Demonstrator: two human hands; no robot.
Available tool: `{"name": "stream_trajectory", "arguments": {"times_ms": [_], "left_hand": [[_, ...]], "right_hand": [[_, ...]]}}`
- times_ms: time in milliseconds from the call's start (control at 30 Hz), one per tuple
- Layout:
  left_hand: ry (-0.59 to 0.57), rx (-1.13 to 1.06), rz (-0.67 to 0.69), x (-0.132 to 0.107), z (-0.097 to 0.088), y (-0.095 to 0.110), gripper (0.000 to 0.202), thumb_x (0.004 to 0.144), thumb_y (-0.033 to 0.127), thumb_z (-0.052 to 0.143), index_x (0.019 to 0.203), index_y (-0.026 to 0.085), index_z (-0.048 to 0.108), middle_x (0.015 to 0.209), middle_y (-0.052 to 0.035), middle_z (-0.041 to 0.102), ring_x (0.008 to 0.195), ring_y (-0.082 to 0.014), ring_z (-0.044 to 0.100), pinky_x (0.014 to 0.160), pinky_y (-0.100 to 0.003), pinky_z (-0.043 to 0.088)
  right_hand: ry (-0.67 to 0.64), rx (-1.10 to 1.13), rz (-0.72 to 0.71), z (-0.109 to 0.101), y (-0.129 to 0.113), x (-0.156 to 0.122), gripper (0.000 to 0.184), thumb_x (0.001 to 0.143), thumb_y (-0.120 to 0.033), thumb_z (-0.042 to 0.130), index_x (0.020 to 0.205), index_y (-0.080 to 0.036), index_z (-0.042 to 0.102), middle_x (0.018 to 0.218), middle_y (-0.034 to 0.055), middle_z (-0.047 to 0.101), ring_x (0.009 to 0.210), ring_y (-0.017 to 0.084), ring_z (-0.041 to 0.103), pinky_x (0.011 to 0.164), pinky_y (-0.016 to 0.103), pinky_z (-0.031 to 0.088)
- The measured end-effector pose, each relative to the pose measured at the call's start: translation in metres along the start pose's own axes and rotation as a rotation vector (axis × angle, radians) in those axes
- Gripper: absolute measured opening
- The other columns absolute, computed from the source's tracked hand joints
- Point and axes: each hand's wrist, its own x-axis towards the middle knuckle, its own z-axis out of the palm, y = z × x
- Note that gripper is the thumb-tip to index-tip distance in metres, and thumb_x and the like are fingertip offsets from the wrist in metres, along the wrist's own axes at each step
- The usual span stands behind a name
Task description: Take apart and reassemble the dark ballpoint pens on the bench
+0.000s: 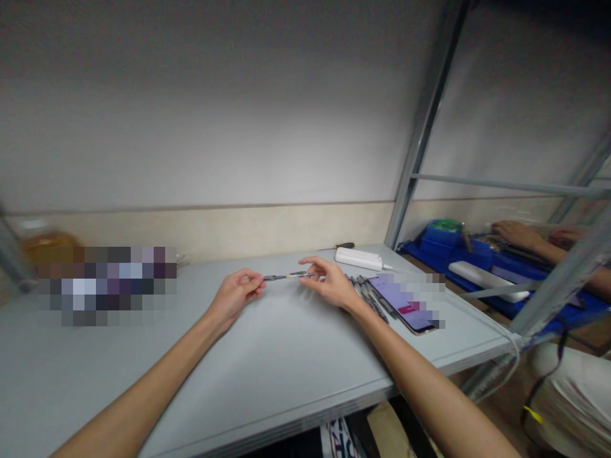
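Note:
In the middle of the view, a slim pen [275, 278] lies level between my two hands above the table. It looks taken apart: two dark-and-clear sections with a thinner stretch between them, though I cannot tell whether they are joined. My left hand [238, 289] pinches its left end between thumb and fingers. At its right section [300, 274], my right hand [329, 283] grips with thumb and fingers, the index finger raised. Several similar pens [370, 296] lie in a bunch on the table beside my right wrist, partly hidden by it.
A phone [401, 302] with a lit screen lies right of the pens. Behind are a white power strip [359, 258] and a dark-handled screwdriver [344, 245]. Blurred items stand at the left. Metal frame posts [424, 140] rise at the right; beyond, another person's hands [518, 234] are over a blue surface.

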Motion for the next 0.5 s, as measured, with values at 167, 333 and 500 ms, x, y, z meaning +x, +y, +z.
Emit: {"name": "stream_trajectory", "arguments": {"times_ms": [167,333,500], "left_hand": [[-0.022,-0.038,-0.055,0.0,-0.0025,-0.0025,0.028,0.057,0.027,0.075,0.069,0.012,0.055,0.059,-0.0019,0.062,0.052,-0.0066,0.054,0.058,-0.019,0.046],[-0.04,-0.049,-0.047,-0.0018,-0.0011,-0.0011,0.026,0.057,0.025,0.075,0.066,0.012,0.055,0.057,-0.001,0.061,0.052,-0.0066,0.054,0.058,-0.019,0.047],[-0.014,-0.074,-0.067,-0.0017,-0.0002,0.0021,0.022,0.061,0.025,0.072,0.065,0.012,0.055,0.059,-0.0007,0.059,0.051,-0.0056,0.052,0.054,-0.018,0.045]], "right_hand": [[-0.068,-0.039,0.036,0.0006,0.0005,-0.0012,0.028,0.076,-0.034,0.056,0.09,-0.012,0.065,0.055,-0.0004,0.054,0.051,0.01,0.046,0.052,0.021,0.036],[-0.138,-0.08,0.102,0.0021,0.0005,-0.0029,0.044,0.085,-0.044,0.039,0.077,-0.01,0.066,0.042,-0.0036,0.042,0.041,0.008,0.037,0.045,0.02,0.029],[-0.062,-0.124,-0.001,0.003,-0.0004,-0.0027,0.035,0.078,-0.041,0.053,0.099,-0.014,0.063,0.058,-0.0016,0.053,0.052,0.01,0.045,0.053,0.02,0.035]]}}
